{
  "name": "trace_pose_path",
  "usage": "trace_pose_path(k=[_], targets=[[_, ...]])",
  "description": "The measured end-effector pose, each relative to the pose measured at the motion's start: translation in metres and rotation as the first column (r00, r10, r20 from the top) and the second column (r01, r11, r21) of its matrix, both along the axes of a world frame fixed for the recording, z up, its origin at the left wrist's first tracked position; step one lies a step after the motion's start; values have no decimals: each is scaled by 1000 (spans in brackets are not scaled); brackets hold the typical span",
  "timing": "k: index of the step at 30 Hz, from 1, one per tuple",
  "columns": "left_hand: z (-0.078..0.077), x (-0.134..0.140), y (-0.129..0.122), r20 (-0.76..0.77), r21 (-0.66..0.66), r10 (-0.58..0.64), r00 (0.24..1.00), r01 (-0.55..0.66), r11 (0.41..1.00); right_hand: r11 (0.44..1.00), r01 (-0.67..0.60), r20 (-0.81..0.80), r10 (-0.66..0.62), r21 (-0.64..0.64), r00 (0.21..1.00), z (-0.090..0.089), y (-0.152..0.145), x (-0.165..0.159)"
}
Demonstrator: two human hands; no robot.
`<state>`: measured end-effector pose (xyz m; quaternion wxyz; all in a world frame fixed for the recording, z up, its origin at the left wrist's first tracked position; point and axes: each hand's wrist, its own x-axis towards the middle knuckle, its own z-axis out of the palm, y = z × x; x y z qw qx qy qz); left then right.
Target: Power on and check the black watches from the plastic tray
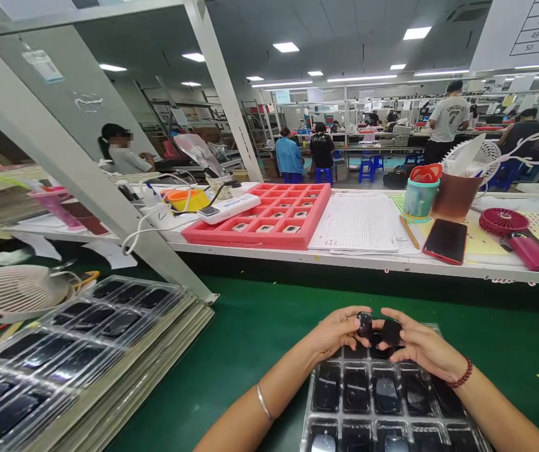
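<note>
Between the thumb and fingers of my left hand is a small glossy black watch-like piece with rounded corners. My right hand grips a second piece, a flat black rounded square, close beside the first. Both hands are over the far end of a clear plastic tray, whose compartments hold several similar dark pieces. Some compartments at the far end are partly hidden by my fingers.
At left, another clear tray of dark pieces tops a stack. A white fan lies beside it. The shelf ahead bears a red foam tray, papers, a phone and a small handheld fan. A slanted post stands left.
</note>
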<state>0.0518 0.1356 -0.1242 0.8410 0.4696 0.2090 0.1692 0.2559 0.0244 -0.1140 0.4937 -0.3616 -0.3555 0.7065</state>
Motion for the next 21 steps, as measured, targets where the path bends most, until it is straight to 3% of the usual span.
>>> trace_pose_path(k=[4, 11, 21], targets=[[7, 8, -1, 32, -33, 3, 999, -1, 999, 999, 52, 87, -52, -2, 995, -4, 5, 3], [-6, 18, -1, 99, -180, 80, 992, -61, 982, 993, 119, 28, -119, 3, 993, -14, 7, 9], [-6, 12, -4, 170, -152, 24, 985, 3, 988, 996, 81, -30, -80, 28, 996, -10, 3, 9]])
